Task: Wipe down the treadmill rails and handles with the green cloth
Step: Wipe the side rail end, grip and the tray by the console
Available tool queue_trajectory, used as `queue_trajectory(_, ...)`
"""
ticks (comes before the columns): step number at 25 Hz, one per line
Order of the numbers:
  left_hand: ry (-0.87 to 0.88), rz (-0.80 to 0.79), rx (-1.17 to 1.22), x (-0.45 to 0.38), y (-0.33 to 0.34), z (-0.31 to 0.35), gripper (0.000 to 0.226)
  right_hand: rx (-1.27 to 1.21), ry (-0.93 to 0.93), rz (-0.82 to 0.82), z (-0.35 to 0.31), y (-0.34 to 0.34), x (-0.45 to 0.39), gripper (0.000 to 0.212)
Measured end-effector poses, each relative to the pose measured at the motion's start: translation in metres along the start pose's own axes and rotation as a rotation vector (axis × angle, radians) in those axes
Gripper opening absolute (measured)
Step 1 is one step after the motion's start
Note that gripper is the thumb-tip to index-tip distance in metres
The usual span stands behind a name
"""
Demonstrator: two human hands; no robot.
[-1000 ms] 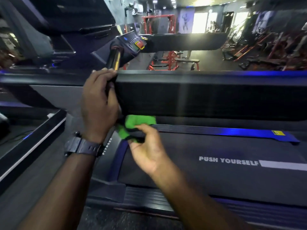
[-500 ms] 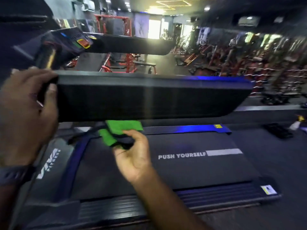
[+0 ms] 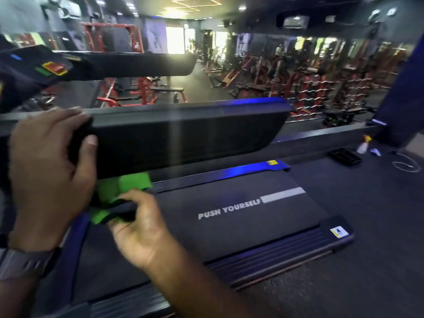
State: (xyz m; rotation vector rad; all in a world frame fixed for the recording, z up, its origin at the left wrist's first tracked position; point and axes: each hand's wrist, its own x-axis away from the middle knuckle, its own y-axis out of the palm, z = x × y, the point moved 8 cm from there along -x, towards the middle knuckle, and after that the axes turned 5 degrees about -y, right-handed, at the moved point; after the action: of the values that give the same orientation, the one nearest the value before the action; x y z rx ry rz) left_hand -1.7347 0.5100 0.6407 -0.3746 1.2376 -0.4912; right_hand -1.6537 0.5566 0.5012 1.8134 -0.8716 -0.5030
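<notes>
Place: a commercial gym, big open floor under dim lighting.
Up close: a treadmill (image 3: pixel 241 216), its belt printed PUSH YOURSELF, with a padded side rail (image 3: pixel 183 134) and a console (image 3: pixel 34 72) showing a red stop button.
Behind: red weight racks (image 3: pixel 321 88) loaded with bars, and red benches (image 3: pixel 146 90).
Floor: dark rubber matting (image 3: pixel 367 226), a spray bottle (image 3: pixel 363 145) standing on it.
Ceiling: recessed lights (image 3: pixel 195 3).
</notes>
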Motion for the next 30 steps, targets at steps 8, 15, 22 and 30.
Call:
queue_trajectory(8,0.082,-0.018,-0.096,-0.008,0.019,0.052,0.042,-0.025,-0.174,0.067,-0.054,-0.022,-0.002,0.025)
queue_trajectory(15,0.109,-0.009,-0.073,-0.011,0.028,0.057,0.039,-0.062,-0.352,0.211,-0.148,-0.060,0.012,0.027)
queue_trajectory(22,0.123,-0.072,-0.146,-0.015,0.036,0.084,0.042,-0.091,-0.472,0.276,-0.177,-0.073,0.018,0.024)
queue_trajectory(30,0.589,-0.304,-0.276,-0.029,0.135,0.193,0.061,-0.036,-0.666,0.340,-0.225,-0.092,0.029,0.022)
